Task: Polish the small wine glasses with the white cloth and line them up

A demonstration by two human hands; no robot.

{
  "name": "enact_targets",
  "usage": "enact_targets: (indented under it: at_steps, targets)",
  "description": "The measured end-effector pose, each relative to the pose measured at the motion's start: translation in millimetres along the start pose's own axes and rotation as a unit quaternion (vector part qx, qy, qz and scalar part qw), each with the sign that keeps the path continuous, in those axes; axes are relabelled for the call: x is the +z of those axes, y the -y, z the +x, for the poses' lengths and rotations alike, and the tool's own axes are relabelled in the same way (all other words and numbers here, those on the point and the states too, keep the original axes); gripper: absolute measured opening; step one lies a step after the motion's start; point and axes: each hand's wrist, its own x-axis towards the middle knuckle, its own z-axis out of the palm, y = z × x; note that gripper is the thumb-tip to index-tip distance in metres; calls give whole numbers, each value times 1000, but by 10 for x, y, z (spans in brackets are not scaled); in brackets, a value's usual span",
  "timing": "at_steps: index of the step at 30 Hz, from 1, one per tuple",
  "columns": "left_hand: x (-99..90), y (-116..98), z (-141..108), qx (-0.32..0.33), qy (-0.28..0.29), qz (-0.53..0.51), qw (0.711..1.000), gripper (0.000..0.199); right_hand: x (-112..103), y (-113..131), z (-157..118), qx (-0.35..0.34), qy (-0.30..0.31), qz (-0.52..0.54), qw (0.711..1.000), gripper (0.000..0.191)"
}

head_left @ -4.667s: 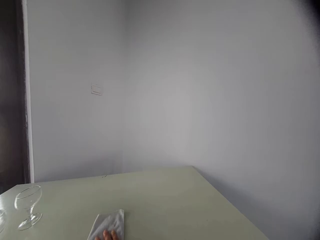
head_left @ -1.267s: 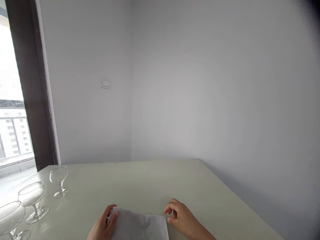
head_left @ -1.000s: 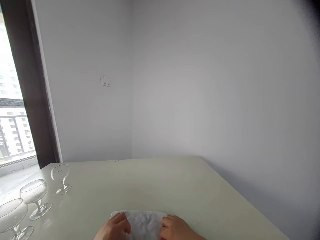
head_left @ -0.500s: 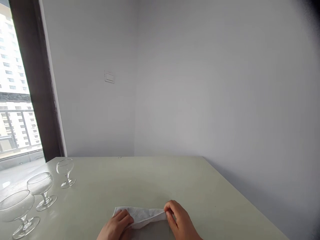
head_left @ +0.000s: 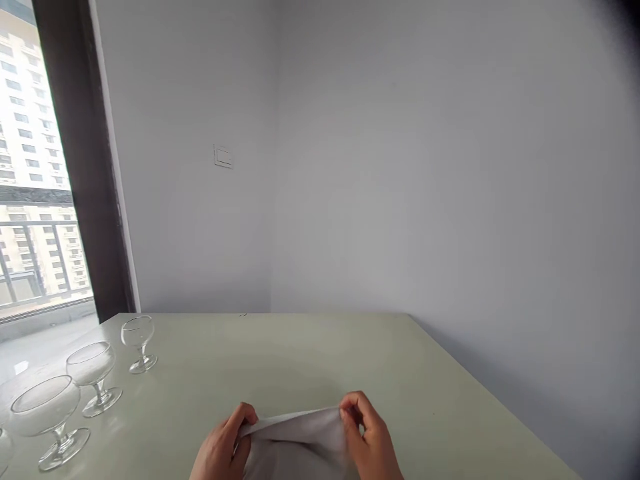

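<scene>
Two hands now hold the cloth (head_left: 300, 457) raised and stretched between them; half a second ago the left hand (head_left: 220, 447) lay over it, fingers curled on top. That hand enters from the near side, its fingers (head_left: 246, 411) bent across the cloth's left end with the thumb below, clamped on the fabric. The right hand (head_left: 373, 437) pinches the right corner between thumb and index finger. Between them the upper edge slants up rightward, folds sagging beneath, over the near part of the desk (head_left: 300, 363), well apart from the stemmed glasses (head_left: 93, 363) by its left edge.
</scene>
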Motion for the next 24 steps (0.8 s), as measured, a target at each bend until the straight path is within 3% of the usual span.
enact_targets:
  at_steps: [2, 5, 8, 11, 14, 16, 20, 24]
  targets:
    - [66, -19, -21, 4, -2, -33, 999, 13, -81, 33, 58, 5, -12, 2, 1000, 18]
    - [115, -35, -26, -6, 41, -48, 998, 12, -104, 47, 84, -120, 22, -29, 992, 24]
    - [97, -23, -5, -24, 90, -22, 995, 9, 76, -112, 14, -289, 80, -122, 946, 30]
    - [82, 19, 7, -22, 103, 12, 994, 15, 343, -441, -117, -343, 89, -245, 903, 29]
    - [131, 77, -8, -9, 99, 17, 995, 21, 488, -677, -231, -303, 140, -322, 886, 22]
    - [188, 103, -27, -6, 101, 9, 995, 25, 476, -656, -257, -239, 200, -329, 891, 16]
    - [273, 76, -57, 5, 162, 48, 986, 33, 282, -263, -165, -30, 295, -269, 916, 20]
    - [283, -48, -67, 2, 196, 121, 973, 65, 44, 78, 10, 111, 273, -145, 944, 29]
